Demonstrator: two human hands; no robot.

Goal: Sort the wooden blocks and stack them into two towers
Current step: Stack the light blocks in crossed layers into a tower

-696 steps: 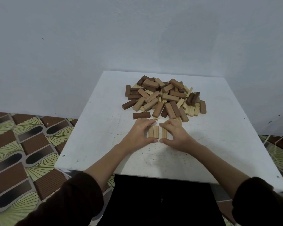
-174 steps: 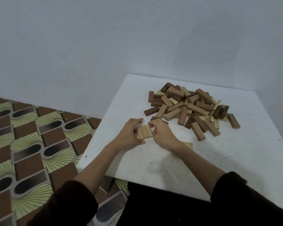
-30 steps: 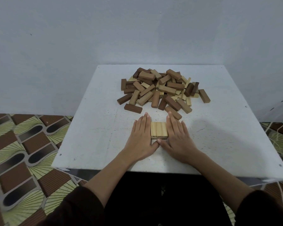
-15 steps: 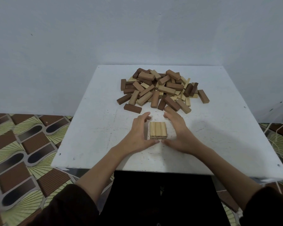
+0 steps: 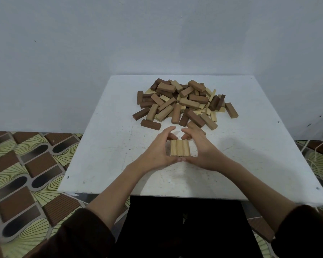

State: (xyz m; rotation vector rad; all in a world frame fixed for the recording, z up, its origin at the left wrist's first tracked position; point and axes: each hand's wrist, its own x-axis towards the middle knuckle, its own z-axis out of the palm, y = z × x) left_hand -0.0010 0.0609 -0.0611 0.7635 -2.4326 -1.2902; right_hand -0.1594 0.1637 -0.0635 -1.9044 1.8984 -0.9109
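Observation:
A low stack of light wooden blocks [image 5: 179, 148], its top layer three blocks side by side, stands on the white table [image 5: 104, 157] near the front middle. My left hand [image 5: 156, 151] and my right hand [image 5: 203, 152] cup it from either side. The fingers curl round its far end and the thumbs meet at its near edge. Behind it lies a mixed pile of light and dark blocks [image 5: 183, 103].
A single dark block [image 5: 150, 124] lies just left of the pile's front, close to my left fingertips. Another dark block [image 5: 231, 110] lies at the pile's right. The table ends at a wall behind; patterned floor [image 5: 26, 164] lies to the left.
Over the last second my hands went from lying flat beside the stack to cupping it, the fingers curling round its far end. The stack has stayed where it was.

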